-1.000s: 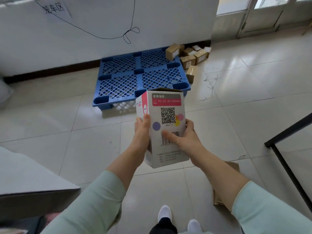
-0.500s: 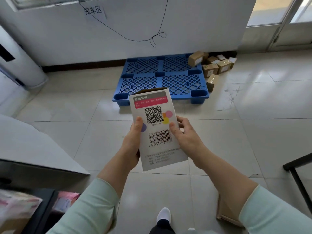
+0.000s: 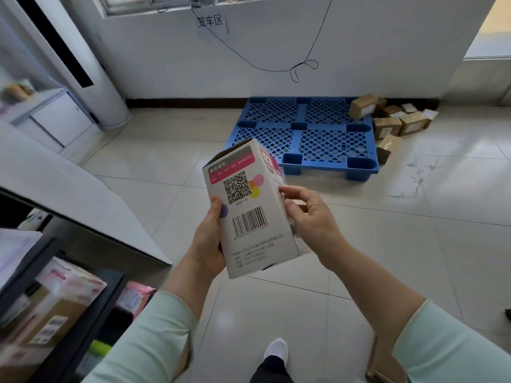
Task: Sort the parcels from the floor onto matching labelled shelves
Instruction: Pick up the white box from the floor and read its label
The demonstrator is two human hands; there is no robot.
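Gripping the white box (image 3: 250, 211) between left hand (image 3: 208, 241) and right hand (image 3: 309, 217), above the tiled floor (image 3: 414, 258)

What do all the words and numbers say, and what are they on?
"笼车区": paper sign on the wall.
White box in both hands: QR code, barcode; its small print, barcode digits and phone numbers are too blurred to read.
Brown parcels' labels: too small to read.

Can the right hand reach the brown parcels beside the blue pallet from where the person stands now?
Probably not. The right hand is on the white box, and the brown parcels lie far across the floor, by the far right corner of the blue pallet. Nothing blocks the way, but the person would have to walk over.
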